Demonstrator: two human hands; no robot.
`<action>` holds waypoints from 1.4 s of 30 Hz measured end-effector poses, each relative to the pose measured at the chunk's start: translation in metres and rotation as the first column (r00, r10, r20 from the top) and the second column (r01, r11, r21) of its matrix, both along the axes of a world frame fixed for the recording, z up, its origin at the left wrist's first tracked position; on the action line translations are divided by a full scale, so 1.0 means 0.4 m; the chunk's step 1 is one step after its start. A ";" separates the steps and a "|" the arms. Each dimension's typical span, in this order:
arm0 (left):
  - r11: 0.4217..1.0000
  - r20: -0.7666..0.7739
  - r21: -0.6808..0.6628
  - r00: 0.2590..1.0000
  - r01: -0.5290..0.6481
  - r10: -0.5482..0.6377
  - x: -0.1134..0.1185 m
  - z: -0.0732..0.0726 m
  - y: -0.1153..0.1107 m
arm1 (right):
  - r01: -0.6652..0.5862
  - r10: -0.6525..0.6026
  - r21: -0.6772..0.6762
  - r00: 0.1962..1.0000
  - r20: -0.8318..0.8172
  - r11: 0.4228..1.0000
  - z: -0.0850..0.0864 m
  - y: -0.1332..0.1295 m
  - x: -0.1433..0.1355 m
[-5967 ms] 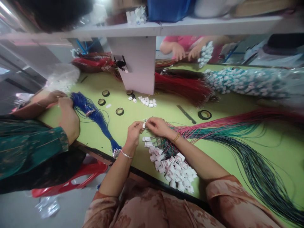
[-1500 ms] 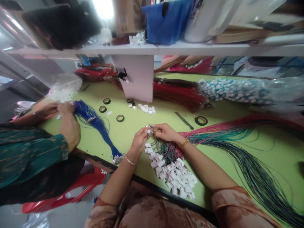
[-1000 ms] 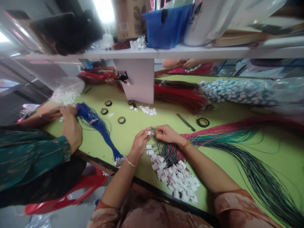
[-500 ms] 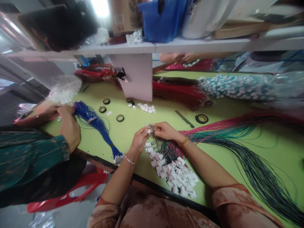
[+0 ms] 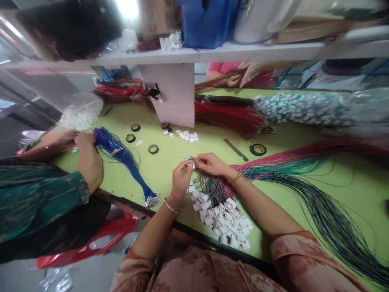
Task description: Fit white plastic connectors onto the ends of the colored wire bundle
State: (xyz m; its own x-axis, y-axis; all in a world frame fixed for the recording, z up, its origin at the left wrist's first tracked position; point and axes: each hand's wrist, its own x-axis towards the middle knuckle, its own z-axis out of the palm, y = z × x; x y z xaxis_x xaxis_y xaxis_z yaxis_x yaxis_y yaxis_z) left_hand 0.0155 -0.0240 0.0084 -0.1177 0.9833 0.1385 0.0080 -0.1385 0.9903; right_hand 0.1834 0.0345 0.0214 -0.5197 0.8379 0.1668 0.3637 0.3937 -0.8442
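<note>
My left hand (image 5: 182, 175) pinches a small white connector (image 5: 193, 165) at the middle of the green table. Right beside it, my right hand (image 5: 209, 163) has its fingers closed on thin wire ends that meet the connector; the exact contact is hidden by the fingers. Below both hands lies a pile of white connectors (image 5: 223, 217) fixed to red, green and dark wires (image 5: 217, 188). This wire bundle (image 5: 282, 162) runs under my right forearm and spreads to the right across the table.
Rolls of black tape (image 5: 258, 149) and a flat dark blade (image 5: 235, 150) lie beyond my hands. A co-worker's hands (image 5: 86, 142) are at the left by blue wires (image 5: 130, 166). A shelf (image 5: 258, 52) crosses above the table. Another person's hands (image 5: 243, 75) show behind.
My left hand has shifted slightly right, closer to my right hand, and covers more of the connector. Behind the shelf, the other person's hand has opened and moved.
</note>
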 end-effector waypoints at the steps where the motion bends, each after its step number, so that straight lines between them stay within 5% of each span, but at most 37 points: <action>1: 0.988 -0.129 0.153 0.992 0.023 -0.003 0.010 0.010 -0.018 | 0.017 -0.018 -0.018 0.999 -0.028 1.000 0.006 0.007 0.006; 3: 0.877 -0.393 0.386 0.911 0.288 -0.126 0.034 0.026 -0.055 | 0.049 -0.050 -0.027 0.998 -0.034 0.998 0.014 0.019 0.010; 6: 0.612 -0.710 0.367 0.636 0.700 -0.302 0.067 0.033 -0.093 | -0.004 0.002 0.016 0.991 0.131 1.000 0.009 0.025 -0.018; 9: 0.547 -0.814 0.286 0.500 0.787 -0.294 0.084 0.027 -0.107 | 0.016 -0.045 0.084 0.934 0.353 0.996 -0.010 0.018 -0.067; 13: 0.598 -0.789 0.341 0.567 0.726 -0.237 0.071 0.036 -0.107 | 0.061 -0.112 0.134 0.903 0.416 0.989 -0.034 0.005 -0.098; 16: 0.755 -0.688 0.388 0.711 0.528 -0.143 0.024 0.070 -0.059 | 0.110 -0.130 0.089 0.956 0.262 0.990 -0.051 0.003 -0.093; 18: 0.894 -0.631 0.337 0.776 0.296 -0.019 -0.019 0.097 0.014 | 0.166 -0.171 0.058 0.980 0.098 0.984 -0.063 0.004 -0.090; 22: 0.990 -0.709 0.133 0.703 0.047 0.061 -0.077 0.108 0.216 | 0.256 -0.254 -0.014 0.946 -0.200 0.966 -0.075 0.010 -0.099; 25: 1.000 -0.782 -0.012 0.623 -0.003 -0.008 -0.064 0.067 0.338 | 0.300 -0.308 -0.079 0.892 -0.332 0.951 -0.073 0.018 -0.103; 28: 0.998 -0.829 -0.062 0.556 0.016 -0.061 -0.035 0.018 0.392 | 0.339 -0.368 -0.144 0.835 -0.409 0.930 -0.070 0.029 -0.099; 31: 0.998 -0.830 -0.058 0.555 0.018 -0.058 -0.032 0.000 0.392 | 0.339 -0.400 -0.212 0.799 -0.450 0.917 -0.072 0.038 -0.094; 34: 0.999 -0.817 -0.045 0.576 -0.008 -0.033 -0.056 0.022 0.363 | 0.331 -0.412 -0.249 0.790 -0.455 0.910 -0.077 0.044 -0.092; 36: 0.997 -0.737 -0.068 0.675 -0.023 -0.035 -0.076 0.051 0.330 | 0.323 -0.410 -0.261 0.796 -0.445 0.910 -0.079 0.045 -0.093; 39: 0.979 -0.314 -0.201 0.948 -0.014 -0.051 -0.100 0.091 0.261 | 0.300 -0.387 -0.257 0.818 -0.427 0.919 -0.078 0.042 -0.093; 42: 0.933 0.069 -0.350 0.996 0.078 -0.057 -0.111 0.102 0.184 | 0.259 -0.334 -0.232 0.856 -0.394 0.938 -0.071 0.034 -0.092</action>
